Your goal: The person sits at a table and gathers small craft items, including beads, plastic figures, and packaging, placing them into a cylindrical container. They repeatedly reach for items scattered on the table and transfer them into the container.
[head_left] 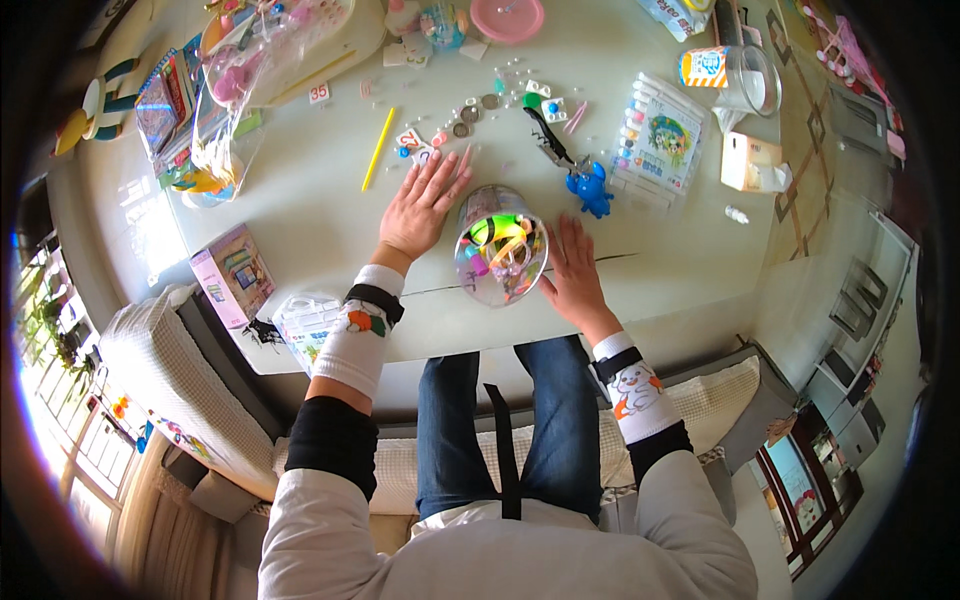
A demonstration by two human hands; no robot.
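Note:
A clear plastic tub (459, 251) is tipped on the white table, its round mouth towards me. Inside it are several small colourful things, among them a bright green piece (499, 227). My left hand (420, 206) is left of the tub, palm down with fingers spread, holding nothing. Its fingertips are near red-and-white number tiles (409, 139) and a slim pink piece (465, 156). Right of the tub, my right hand (574, 274) has its thumb close to the rim; whether they touch, I cannot tell. A blue figure keychain (591, 189) with a black strap (551, 136) lies beyond it.
Coins (469, 114), beads and a yellow stick (379, 148) lie farther back. To the right are a clear marker case (660, 139), a jar (757, 79) and a tissue box (746, 161). A pink toy box (234, 276) and a plastic case (306, 322) stand at left.

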